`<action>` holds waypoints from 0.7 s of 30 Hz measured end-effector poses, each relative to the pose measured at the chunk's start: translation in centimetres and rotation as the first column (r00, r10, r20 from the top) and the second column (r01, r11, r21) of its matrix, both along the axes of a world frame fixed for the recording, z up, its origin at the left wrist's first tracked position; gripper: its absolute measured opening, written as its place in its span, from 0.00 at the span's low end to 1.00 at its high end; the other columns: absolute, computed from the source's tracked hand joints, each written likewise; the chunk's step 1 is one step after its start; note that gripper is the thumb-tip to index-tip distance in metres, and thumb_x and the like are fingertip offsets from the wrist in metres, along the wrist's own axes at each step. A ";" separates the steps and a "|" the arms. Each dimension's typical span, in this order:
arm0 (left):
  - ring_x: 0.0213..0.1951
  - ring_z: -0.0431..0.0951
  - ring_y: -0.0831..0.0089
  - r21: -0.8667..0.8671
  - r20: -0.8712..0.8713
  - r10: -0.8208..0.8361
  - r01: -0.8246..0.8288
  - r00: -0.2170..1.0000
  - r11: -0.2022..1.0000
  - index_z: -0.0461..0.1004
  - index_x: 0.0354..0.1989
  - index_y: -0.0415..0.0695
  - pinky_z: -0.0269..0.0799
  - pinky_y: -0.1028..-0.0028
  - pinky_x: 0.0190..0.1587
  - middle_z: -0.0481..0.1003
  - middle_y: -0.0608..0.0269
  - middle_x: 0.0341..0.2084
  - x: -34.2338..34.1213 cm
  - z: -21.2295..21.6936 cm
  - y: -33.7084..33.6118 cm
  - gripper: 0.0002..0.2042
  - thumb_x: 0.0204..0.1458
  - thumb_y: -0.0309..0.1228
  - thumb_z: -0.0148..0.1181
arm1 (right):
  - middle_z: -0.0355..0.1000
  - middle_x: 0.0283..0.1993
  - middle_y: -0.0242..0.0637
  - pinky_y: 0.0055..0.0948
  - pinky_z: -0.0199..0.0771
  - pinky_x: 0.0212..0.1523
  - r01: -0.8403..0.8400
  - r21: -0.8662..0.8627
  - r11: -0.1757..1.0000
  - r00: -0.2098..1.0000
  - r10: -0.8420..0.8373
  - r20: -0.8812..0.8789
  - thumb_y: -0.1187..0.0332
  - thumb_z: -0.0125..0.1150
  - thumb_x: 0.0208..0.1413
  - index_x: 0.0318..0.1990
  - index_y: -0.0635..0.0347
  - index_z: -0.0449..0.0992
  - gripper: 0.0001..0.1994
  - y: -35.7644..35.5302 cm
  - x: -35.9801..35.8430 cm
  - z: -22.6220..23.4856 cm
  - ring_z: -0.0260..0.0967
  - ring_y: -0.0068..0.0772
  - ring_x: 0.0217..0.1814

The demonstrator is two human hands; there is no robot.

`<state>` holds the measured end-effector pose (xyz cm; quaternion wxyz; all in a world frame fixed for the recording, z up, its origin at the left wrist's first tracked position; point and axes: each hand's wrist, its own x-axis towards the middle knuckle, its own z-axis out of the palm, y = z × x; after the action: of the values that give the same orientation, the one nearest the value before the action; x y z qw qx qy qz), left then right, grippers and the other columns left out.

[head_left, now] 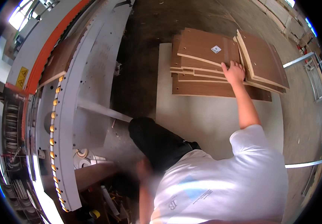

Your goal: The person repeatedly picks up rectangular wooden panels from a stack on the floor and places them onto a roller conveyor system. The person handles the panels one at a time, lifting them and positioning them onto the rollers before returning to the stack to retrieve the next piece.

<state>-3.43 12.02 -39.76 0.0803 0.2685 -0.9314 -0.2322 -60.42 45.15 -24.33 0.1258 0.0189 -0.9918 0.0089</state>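
Brown panel (200, 43), long axis left-right

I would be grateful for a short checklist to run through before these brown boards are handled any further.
1. Right hand in contact with the brown boards: ok, at their near edge.
2. Left hand free: cannot tell, it is blurred.
3. Boards squared up: not ok, the rightmost board sits askew to the others.
4. Pale sheet beneath the stack: ok.
5. Machine stopped: cannot tell from this picture.
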 end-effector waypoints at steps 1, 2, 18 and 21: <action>0.48 0.79 0.47 0.040 -0.005 0.019 -0.019 1.000 0.999 0.79 0.49 0.42 0.74 0.55 0.53 0.80 0.51 0.44 -1.0 1.0 -0.1 0.16 0.51 0.28 0.62 | 0.71 0.65 0.42 0.48 0.61 0.69 -0.002 -0.018 1.000 0.999 0.002 0.032 0.38 0.50 0.63 0.60 0.59 0.76 0.34 -0.3 2.1 0.6 0.65 0.46 0.68; 0.48 0.79 0.47 0.062 -0.015 0.022 -0.021 1.000 0.998 0.79 0.49 0.42 0.74 0.55 0.53 0.81 0.51 0.44 -1.2 1.4 -0.1 0.16 0.51 0.28 0.63 | 0.74 0.60 0.40 0.48 0.64 0.65 -0.068 -0.040 0.997 0.991 0.063 -0.119 0.40 0.53 0.62 0.56 0.57 0.78 0.30 -0.3 4.0 0.0 0.67 0.45 0.63; 0.46 0.82 0.52 0.142 -0.085 0.038 -0.025 0.996 0.990 0.79 0.51 0.45 0.77 0.59 0.50 0.81 0.53 0.43 0.1 0.6 0.0 0.15 0.54 0.28 0.63 | 0.74 0.55 0.31 0.30 0.75 0.55 0.403 -0.592 -0.698 0.915 0.296 0.275 0.56 0.71 0.60 0.58 0.56 0.73 0.24 -4.1 11.6 -6.7 0.71 0.30 0.56; 0.47 0.82 0.52 0.187 -0.067 0.053 -0.039 0.996 0.982 0.79 0.51 0.45 0.77 0.59 0.50 0.81 0.52 0.43 -0.2 1.6 0.2 0.15 0.54 0.29 0.64 | 0.75 0.56 0.31 0.31 0.77 0.56 0.396 -0.607 -0.689 0.915 0.354 0.195 0.59 0.67 0.63 0.58 0.55 0.73 0.20 -5.0 12.0 -7.6 0.72 0.28 0.57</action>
<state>-3.64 12.21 -38.15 0.0935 0.2879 -0.8958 -0.3256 -48.39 40.16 -31.96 -0.1426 -0.1417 -0.3526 0.9139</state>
